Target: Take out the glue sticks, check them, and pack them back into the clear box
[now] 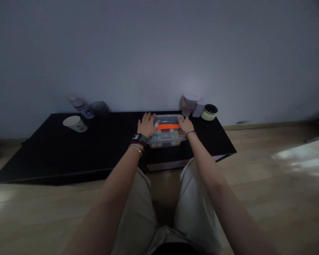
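A clear plastic storage box (167,139) with an orange band (168,126) across its lid stands on the low black table (69,156). Small items with coloured tops show through its walls. My left hand (147,124) lies flat with spread fingers on the lid's left corner. My right hand (186,125) rests on the lid's right edge, its fingertips on the plastic. Neither hand is closed around the box. A watch and several bracelets circle my left wrist, and a thin band circles my right.
A white paper cup (74,124) lies on its side at the table's left. Along the wall stand a blurred bottle (79,104), a dark roll (99,107), a patterned cup (189,104) and a cream lidded jar (209,112). My knees sit just below the table's front edge.
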`<state>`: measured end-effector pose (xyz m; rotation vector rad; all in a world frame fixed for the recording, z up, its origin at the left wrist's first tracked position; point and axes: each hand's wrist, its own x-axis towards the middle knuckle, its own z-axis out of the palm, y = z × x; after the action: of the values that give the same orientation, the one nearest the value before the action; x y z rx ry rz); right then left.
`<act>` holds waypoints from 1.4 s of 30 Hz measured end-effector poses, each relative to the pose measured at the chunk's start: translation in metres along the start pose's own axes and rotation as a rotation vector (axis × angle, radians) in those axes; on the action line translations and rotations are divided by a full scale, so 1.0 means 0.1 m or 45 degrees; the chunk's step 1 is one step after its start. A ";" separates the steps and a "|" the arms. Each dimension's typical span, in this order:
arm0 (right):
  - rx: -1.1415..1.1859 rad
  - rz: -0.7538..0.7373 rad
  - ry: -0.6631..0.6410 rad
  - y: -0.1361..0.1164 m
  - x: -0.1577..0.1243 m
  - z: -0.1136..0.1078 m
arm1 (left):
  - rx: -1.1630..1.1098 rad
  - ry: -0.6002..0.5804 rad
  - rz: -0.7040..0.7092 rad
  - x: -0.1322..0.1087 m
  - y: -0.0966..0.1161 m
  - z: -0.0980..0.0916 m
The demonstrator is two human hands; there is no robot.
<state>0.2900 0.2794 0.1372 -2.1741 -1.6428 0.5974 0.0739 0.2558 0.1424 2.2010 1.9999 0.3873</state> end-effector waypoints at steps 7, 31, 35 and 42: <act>-0.169 -0.095 0.193 -0.06 -0.12 -0.02 | -0.061 -0.009 -0.013 0.01 0.00 -0.01; -0.693 -0.307 0.341 -0.18 -0.25 -0.02 | -0.015 0.011 -0.003 0.02 0.00 0.01; -0.719 -0.311 0.348 -0.21 -0.28 -0.03 | -0.002 0.011 -0.013 0.01 0.02 0.00; -0.737 -0.385 0.353 -0.23 -0.30 -0.03 | -0.030 0.016 -0.016 0.01 0.03 -0.01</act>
<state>0.2659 0.2563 0.1555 -2.1589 -2.1031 -0.2926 0.0769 0.2563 0.1441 2.1764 2.0042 0.4218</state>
